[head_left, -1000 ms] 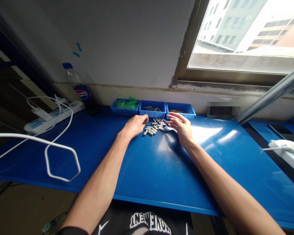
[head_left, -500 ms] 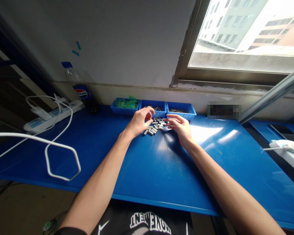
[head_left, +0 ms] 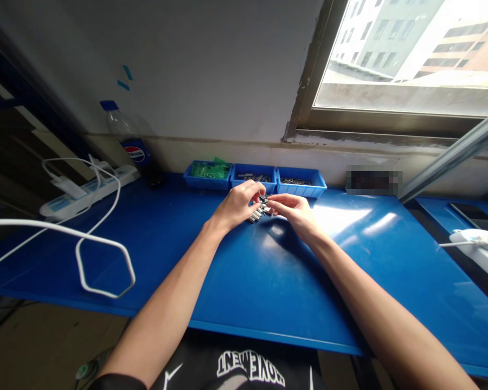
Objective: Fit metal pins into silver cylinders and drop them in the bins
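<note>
Steady left hand (head_left: 236, 204) and right hand (head_left: 296, 211), fingers curled, at metal pieces (head_left: 255, 215) just in front of middle blue bin (head_left: 270, 188); can't tell if gripping any. Align fingertips, avoid scattering.

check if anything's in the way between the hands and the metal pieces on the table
Nothing visible is. The left hand and right hand are right at the metal pieces, hiding some from view. The blue bins stand beyond the pieces, not between.
</note>
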Available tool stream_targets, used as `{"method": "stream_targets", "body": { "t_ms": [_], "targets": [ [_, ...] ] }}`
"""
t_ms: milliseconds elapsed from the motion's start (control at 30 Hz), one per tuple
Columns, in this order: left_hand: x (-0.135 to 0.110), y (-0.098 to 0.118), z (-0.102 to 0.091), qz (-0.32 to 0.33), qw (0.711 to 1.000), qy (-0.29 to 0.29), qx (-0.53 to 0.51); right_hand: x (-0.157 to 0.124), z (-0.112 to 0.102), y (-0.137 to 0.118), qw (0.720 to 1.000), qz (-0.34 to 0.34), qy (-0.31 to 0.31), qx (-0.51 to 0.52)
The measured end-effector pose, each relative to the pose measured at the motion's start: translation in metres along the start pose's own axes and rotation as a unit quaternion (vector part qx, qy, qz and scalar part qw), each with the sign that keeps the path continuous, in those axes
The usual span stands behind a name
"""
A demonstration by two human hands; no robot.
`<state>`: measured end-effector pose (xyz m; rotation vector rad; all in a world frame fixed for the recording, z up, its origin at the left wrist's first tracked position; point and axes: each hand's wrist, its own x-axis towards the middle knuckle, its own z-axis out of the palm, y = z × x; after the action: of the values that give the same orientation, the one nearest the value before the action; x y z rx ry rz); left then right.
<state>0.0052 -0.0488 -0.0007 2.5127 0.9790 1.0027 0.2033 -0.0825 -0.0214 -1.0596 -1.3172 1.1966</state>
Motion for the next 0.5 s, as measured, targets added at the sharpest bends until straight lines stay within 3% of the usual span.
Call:
{"method": "stream_targets", "body": {
  "t_ms": [133, 233, 333, 500],
  "targets": [
    [0.0, 0.001, 0.0, 0.005, 1.0, -0.004, -0.006, 0.002, -0.001, 0.003, 1.0, -0.013, 0.015, -0.003],
    [-0.001, -0.005, -0.006, -0.019, 0.999, -0.023, 0.014, 0.004, -0.004, 0.004, 0.992, -0.055, 0.113, 0.003],
    [-0.004, -0.015, -0.015, -0.059, 0.994, -0.081, 0.035, 0.008, -0.012, 0.004, 0.972, -0.103, 0.212, 0.012],
    [-0.009, -0.027, -0.023, -0.114, 0.982, -0.152, 0.004, 0.01, -0.019, 0.01, 0.976, -0.089, 0.201, -0.001]
  ]
}}
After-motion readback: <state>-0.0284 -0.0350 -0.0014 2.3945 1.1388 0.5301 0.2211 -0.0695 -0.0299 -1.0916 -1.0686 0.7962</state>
